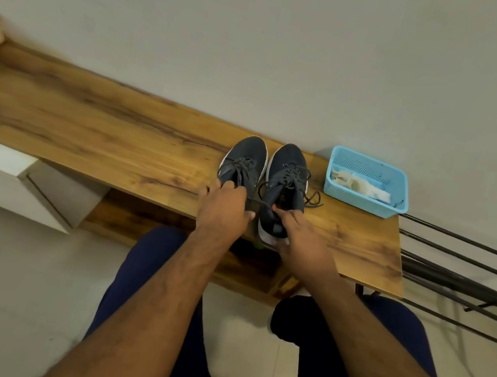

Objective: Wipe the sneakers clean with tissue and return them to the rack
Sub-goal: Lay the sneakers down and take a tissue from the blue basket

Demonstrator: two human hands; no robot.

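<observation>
Sneakers side by side near bench front edge; my left hand grips left shoe's collar, right hand pinches right heel.

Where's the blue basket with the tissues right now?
The blue basket sits at the wooden shelf's right end, beside the dark sneakers, next to the metal rack.

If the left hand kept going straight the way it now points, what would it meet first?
Probably the left sneaker: the left hand is already at its heel, fingers curled around the laces and pointing along the shoe toward the wall. Depth is uncertain.
</observation>
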